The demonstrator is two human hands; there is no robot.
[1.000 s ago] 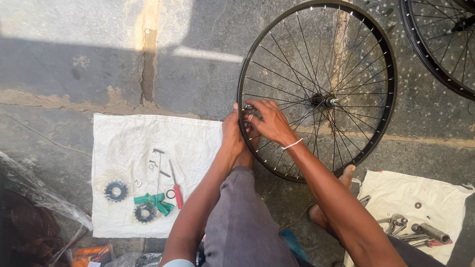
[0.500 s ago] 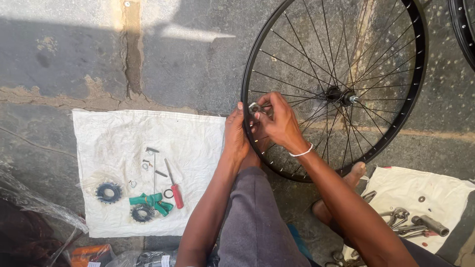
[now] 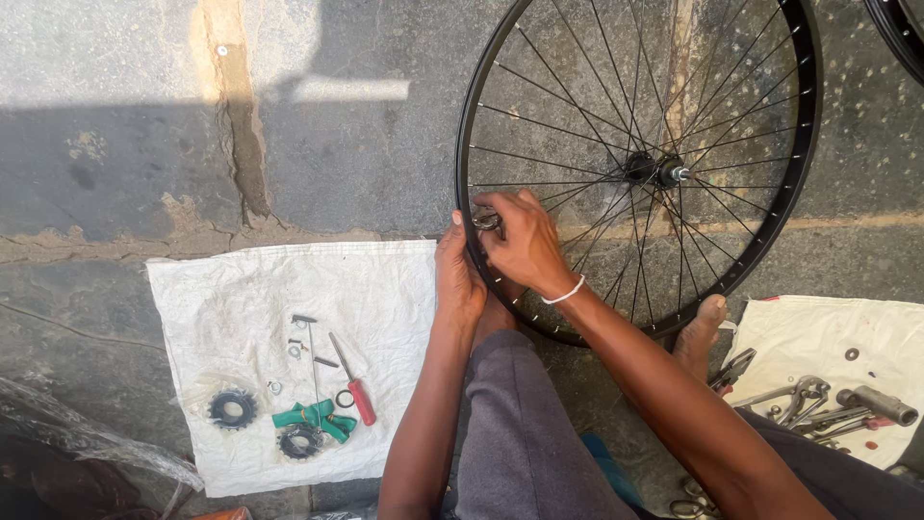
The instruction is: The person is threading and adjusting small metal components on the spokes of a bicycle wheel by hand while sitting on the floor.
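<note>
A black spoked bicycle wheel (image 3: 807,125) stands upright on the stone floor in front of me, its hub (image 3: 654,171) right of centre. My left hand (image 3: 456,277) grips the rim on its left side. My right hand (image 3: 525,241) is closed around a small round metal tool (image 3: 485,221) pressed to the rim where a spoke meets it. A white band circles my right wrist. My knee sits just below both hands.
A white cloth (image 3: 241,299) at left carries two sprockets (image 3: 232,408), a red-handled screwdriver (image 3: 356,390), a green tool and small parts. Another cloth (image 3: 828,332) at right holds wrenches and pliers (image 3: 733,368). A second wheel rim (image 3: 900,39) shows top right. My bare foot (image 3: 701,332) rests by the wheel.
The view has shifted, so the wheel sits further right and higher. Both hands stay on the rim's left side, the right hand working the small tool.
</note>
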